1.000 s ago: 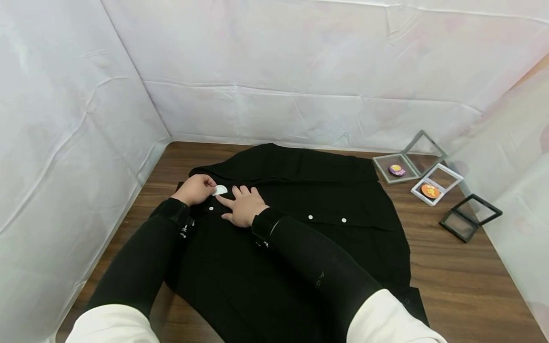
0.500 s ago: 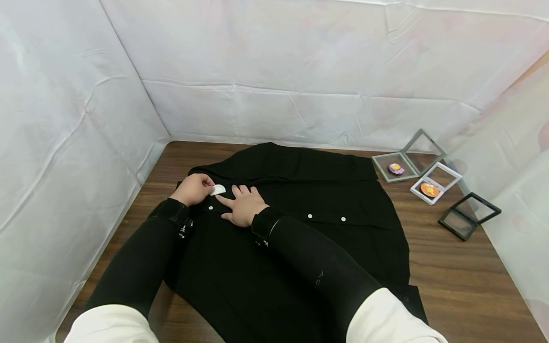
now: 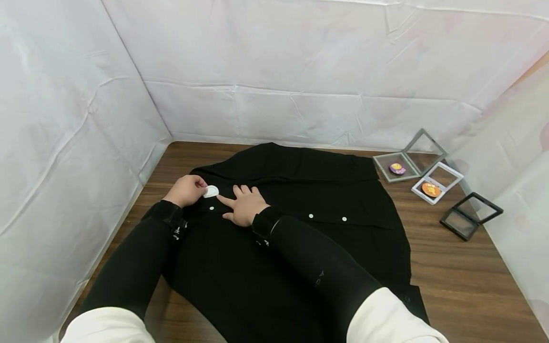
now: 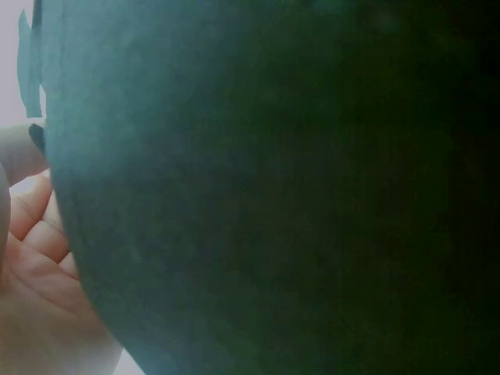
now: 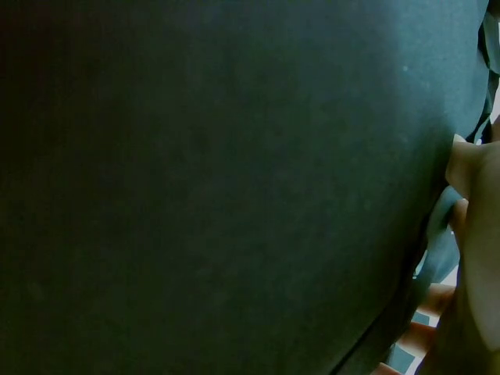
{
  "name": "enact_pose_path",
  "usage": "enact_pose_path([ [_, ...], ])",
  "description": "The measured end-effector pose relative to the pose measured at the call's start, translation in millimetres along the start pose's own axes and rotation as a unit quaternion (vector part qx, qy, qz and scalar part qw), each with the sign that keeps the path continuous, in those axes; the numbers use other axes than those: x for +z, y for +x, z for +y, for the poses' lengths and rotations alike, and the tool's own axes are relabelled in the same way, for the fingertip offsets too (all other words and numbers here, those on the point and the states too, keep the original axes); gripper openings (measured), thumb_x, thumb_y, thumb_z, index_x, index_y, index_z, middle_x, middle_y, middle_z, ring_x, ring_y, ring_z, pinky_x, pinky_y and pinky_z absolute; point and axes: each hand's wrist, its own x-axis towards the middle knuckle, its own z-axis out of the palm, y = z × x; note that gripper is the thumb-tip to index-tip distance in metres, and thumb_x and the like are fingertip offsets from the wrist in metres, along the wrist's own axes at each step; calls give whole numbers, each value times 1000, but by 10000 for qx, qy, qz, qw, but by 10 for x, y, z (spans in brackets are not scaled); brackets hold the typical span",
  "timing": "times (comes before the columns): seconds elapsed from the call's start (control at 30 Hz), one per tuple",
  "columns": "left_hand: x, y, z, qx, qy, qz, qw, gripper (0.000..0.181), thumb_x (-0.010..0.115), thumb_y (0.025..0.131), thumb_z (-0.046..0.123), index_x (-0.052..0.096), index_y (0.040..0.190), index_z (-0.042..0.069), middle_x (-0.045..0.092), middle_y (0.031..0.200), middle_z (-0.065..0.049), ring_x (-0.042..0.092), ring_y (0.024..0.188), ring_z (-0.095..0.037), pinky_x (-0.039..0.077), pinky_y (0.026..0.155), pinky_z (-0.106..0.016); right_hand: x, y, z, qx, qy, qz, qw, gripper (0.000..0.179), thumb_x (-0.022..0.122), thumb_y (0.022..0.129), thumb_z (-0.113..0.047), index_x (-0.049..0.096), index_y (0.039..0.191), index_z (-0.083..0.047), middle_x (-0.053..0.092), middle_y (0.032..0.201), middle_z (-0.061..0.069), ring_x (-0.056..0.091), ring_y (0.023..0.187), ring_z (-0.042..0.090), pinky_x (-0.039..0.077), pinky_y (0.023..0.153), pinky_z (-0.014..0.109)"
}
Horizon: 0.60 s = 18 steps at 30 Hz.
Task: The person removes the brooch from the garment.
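A black button-up shirt (image 3: 296, 252) lies spread over the wooden table. My left hand (image 3: 185, 189) pinches the left edge of a small white rounded disc (image 3: 211, 191) between thumb and fingers, close over the shirt near its left end. The disc's lower right edge looks cut off along the shirt. Just right of it, my right hand (image 3: 244, 207) rests palm down with fingers spread, the index fingertip near the disc. One white button (image 3: 211, 208) shows below the disc. Dark cloth fills most of both wrist views and hides the fingertips there.
At the right stand three opened clear-window cases: a grey one (image 3: 388, 177) with a purple-and-yellow badge (image 3: 397, 168), a white one (image 3: 450, 186) with an orange badge (image 3: 431, 190), and a black one (image 3: 459, 227). White cloth walls (image 3: 300, 114) enclose the table.
My left hand has drawn the white disc a little to the left, and more of its round shape shows now. The right hand stays in place on the shirt.
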Motion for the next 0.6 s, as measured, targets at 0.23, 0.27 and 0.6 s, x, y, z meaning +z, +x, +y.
enact_pose_path([
  [0.23, -7, 11, 12, 59, -66, 38, 10000, 19, 61, 104, 17, 69, 107, 0, 67, 99, -15, 62, 86, -30, 50, 78, -43, 5, -28, 48, -94, 109, 69, 9999, 65, 29, 103, -70, 5, 161, -53, 17, 170, 6, 17, 153, 26, 25, 120, 47],
  [0.27, -13, 12, 15, 76, -94, 41, 9999, 19, 61, 103, 17, 69, 107, 0, 67, 100, -16, 62, 87, -30, 50, 78, -43, 13, -25, 69, -117, 190, 49, 9997, 65, 30, 103, -71, 5, 161, -54, 15, 171, 5, 16, 154, 26, 24, 121, 48],
  [0.6, -126, -67, 194, 302, -704, 261, 9967, 24, 60, 105, 21, 65, 113, 0, 65, 105, -16, 59, 91, -29, 47, 81, -41, -6, -89, 316, -405, 1278, 309, 9905, 73, 50, 103, -62, 28, 165, -29, 23, 170, 6, 19, 155, 24, 21, 124, 47],
])
